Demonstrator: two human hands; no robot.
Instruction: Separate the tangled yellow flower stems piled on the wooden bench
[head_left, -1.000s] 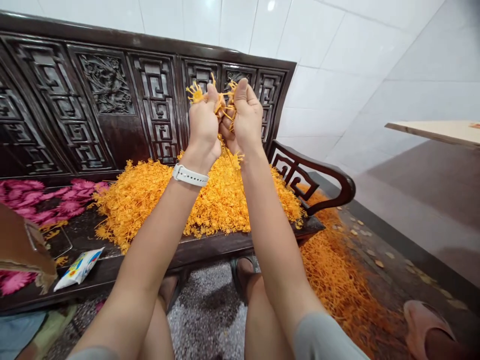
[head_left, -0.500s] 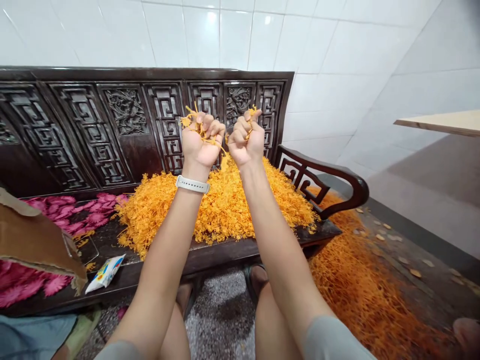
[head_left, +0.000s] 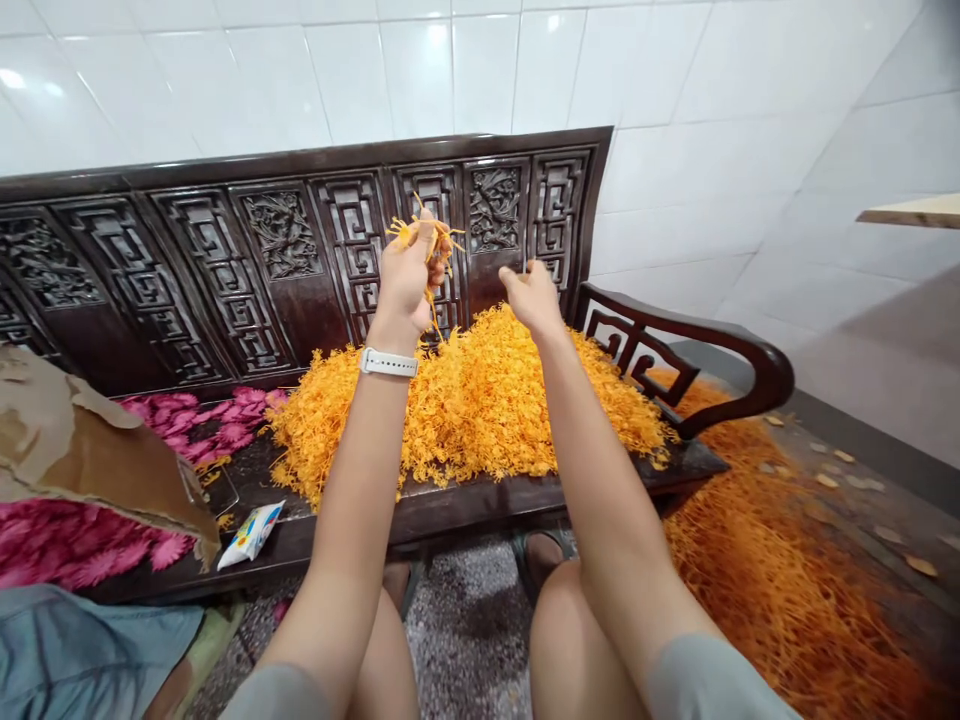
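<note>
Our right hand [head_left: 532,298], in the head view, has drawn away from our left hand [head_left: 405,268]; it looks partly curled, and we cannot tell whether it holds anything. Our left hand still grips orange strands [head_left: 405,235] above the orange pile [head_left: 480,405] on the dark bench [head_left: 465,518], the only gripped strands we now see.

Spindly orange flower pieces [head_left: 405,235] jut from the left fingers [head_left: 437,271] above a loose orange heap [head_left: 502,400].

Right fingers [head_left: 537,271] partly hidden, cardboard [head_left: 124,450] cut off at left
</note>
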